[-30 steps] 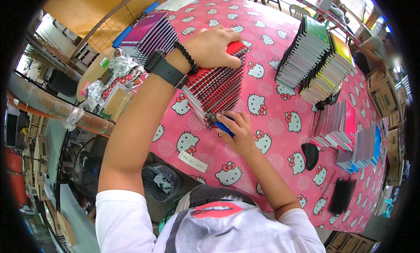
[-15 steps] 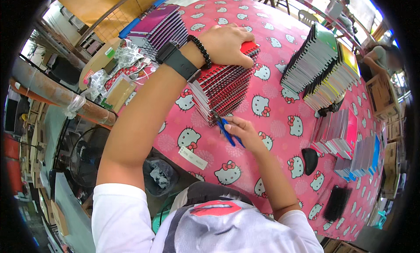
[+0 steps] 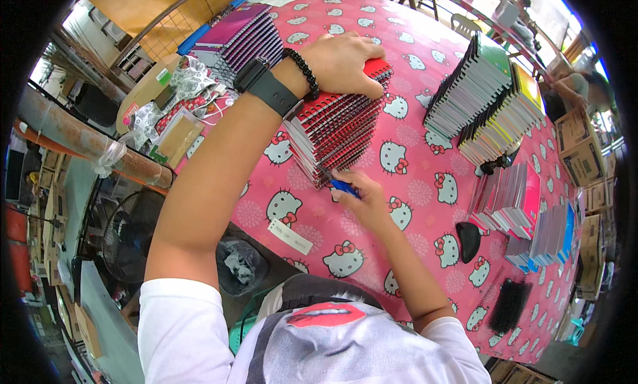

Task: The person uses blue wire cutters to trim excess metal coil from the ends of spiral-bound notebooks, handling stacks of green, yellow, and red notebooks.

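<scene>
A tall stack of red spiral notebooks [image 3: 342,128] stands on the pink table, dark coils toward me. My left hand [image 3: 342,62] grips its top, thumb over the coil side and fingers toward the far edge. In my right hand [image 3: 362,196] are blue-handled pliers [image 3: 345,188], with the fingers closed round the handles. The tip of the pliers meets the coil ends at the lower near corner of the stack; the jaws are too small to make out. A black watch and a beaded bracelet are on my left wrist.
Purple notebooks [image 3: 242,42] stand at the back left, beside cloth and a cardboard piece [image 3: 179,141]. To the right are green [image 3: 475,85], yellow [image 3: 508,115], pink [image 3: 512,198] and blue [image 3: 548,234] notebook stacks. Loose black coils [image 3: 510,307] and a black mouse-shaped object [image 3: 468,242] lie nearer.
The handles of the pliers have come together in my right hand, which has closed round them and moved slightly up. My left hand stays on the red stack.
</scene>
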A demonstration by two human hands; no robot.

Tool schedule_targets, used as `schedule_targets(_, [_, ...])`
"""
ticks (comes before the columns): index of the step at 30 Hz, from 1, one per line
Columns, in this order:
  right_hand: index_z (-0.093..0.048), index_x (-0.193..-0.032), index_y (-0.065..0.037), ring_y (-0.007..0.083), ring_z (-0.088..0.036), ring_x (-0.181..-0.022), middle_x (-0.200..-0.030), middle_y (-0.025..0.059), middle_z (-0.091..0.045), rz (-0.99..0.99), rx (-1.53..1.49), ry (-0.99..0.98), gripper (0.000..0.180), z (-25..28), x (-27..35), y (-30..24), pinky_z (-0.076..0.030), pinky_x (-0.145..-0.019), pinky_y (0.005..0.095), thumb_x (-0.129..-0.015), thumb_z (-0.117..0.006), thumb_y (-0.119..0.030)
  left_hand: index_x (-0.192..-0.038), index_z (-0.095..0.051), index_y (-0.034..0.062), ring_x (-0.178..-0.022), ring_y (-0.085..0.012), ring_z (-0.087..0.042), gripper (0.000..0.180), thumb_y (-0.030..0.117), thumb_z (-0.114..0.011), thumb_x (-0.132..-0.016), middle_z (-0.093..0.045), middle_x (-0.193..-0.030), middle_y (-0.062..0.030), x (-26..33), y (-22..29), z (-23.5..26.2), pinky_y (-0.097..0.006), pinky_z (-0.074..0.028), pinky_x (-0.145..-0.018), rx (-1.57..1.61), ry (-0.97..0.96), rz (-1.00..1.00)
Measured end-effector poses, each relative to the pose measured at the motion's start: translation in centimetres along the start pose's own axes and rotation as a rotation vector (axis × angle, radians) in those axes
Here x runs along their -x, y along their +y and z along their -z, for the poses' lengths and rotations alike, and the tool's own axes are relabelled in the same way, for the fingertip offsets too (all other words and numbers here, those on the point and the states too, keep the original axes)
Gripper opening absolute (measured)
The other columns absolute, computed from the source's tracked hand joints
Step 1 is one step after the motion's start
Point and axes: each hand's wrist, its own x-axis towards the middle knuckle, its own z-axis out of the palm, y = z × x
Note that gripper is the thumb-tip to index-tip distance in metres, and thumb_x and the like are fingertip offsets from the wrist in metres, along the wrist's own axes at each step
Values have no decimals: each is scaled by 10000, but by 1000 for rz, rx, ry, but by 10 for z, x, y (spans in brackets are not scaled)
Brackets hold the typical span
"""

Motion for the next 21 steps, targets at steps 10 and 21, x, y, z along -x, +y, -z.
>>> schedule_targets(10, [-599, -1139, -113, 281, -519, -953, -1011, 96, -578, 308, 544, 167, 443, -7, 5, -13, -398, -828, 392, -717, -707, -192, -1097, -557, 35, -1064, -307, -518, 536, 377, -629, -691, -584, -1096, -137, 0, -3, -1, -397, -423, -919, 7, 7, -6])
schedule_targets(21, [-625, -1092, -83, 216, -553, -844, -941, 66, -615, 415, 636, 168, 375, -2, 2, -5, -429, -762, 354, -738, -704, -179, -1106, -559, 41, -1065, -305, -518, 539, 374, -628, -688, -588, -1079, -132, 0, -1, -2, -407, -424, -911, -30, 30, 0])
